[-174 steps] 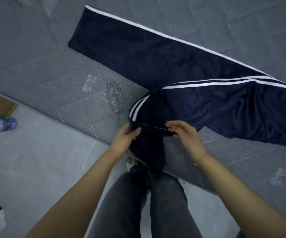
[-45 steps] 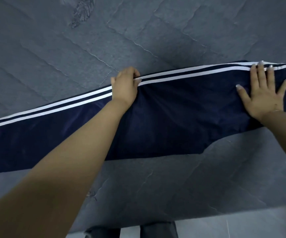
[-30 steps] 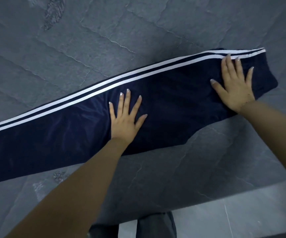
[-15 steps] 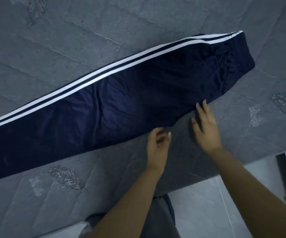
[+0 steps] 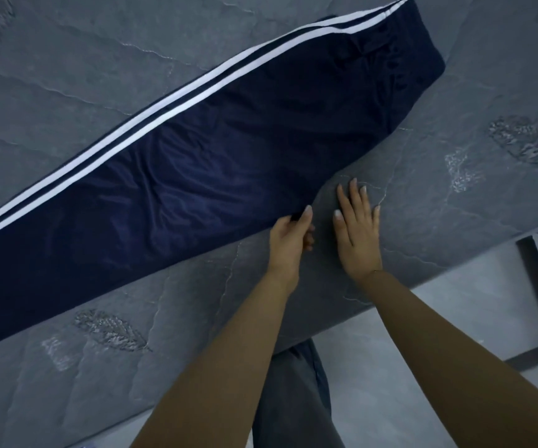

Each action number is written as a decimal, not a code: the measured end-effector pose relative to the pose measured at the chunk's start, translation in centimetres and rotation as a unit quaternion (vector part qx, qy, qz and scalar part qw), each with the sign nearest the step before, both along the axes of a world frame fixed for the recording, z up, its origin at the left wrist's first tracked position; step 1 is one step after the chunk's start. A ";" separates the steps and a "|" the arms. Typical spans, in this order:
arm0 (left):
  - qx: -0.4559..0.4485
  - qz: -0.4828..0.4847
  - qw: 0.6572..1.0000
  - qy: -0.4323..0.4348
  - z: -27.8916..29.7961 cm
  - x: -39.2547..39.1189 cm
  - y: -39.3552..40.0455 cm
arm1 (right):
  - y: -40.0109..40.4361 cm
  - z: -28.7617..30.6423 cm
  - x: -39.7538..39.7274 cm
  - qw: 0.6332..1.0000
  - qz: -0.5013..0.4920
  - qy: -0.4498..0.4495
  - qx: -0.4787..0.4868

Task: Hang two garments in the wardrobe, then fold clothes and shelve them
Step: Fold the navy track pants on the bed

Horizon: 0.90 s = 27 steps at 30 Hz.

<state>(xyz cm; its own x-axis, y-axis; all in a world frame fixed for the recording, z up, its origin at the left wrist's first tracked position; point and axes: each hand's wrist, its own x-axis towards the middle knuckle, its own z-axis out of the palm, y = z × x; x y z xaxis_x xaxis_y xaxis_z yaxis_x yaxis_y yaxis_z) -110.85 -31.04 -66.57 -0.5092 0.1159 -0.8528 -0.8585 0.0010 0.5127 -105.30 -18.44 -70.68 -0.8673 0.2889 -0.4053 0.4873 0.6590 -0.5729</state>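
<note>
flat on the grey mattress, the navy track pants lie doubled leg on leg, white stripes along the far edge. your left hand pinches the crotch point at the near edge; your right hand rests loose and spread on the mattress beside it. tuck that point inward for a straight edge, smoothing before folding.

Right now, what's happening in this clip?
A person is folding navy track pants laid flat, legs together, on a grey quilted bed. The left hand pinches the pants' near edge at the crotch point, while the right hand lies flat on the bed beside it. No cross fold made yet.
</note>
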 end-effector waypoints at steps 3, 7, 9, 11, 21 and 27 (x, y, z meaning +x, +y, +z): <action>0.033 0.036 0.998 -0.027 -0.2 2.2 0.2 | 0.9 0.8 -0.1 0.999 -0.023 0.047 0.003; 0.105 0.152 0.979 -0.083 0.4 1.5 0.6 | 2.7 2.2 -3.1 0.972 -0.201 0.067 -0.101; 0.053 0.201 0.975 -0.083 0.6 0.7 0.9 | 4.3 3.0 -6.6 0.896 -0.361 0.042 -0.255; -0.044 0.199 0.979 -0.030 0.7 0.1 1.2 | 6.4 3.3 -10.5 0.823 -0.443 0.013 -0.356; -0.092 0.106 0.987 0.077 0.8 -5.2 0.0 | 9.8 3.1 -18.5 0.682 -0.520 0.003 -0.514; 0.064 0.066 0.996 0.002 0.2 -5.8 -3.5 | 4.4 7.8 -16.4 0.832 -0.385 0.188 -0.353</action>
<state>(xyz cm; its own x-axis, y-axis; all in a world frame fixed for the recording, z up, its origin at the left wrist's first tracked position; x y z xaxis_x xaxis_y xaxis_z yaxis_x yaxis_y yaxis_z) -116.63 -34.56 -66.34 -0.5307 0.1554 -0.8332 -0.8447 -0.1769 0.5051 -121.74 -13.99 -62.92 -0.6393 0.6227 -0.4511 0.3076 -0.3307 -0.8922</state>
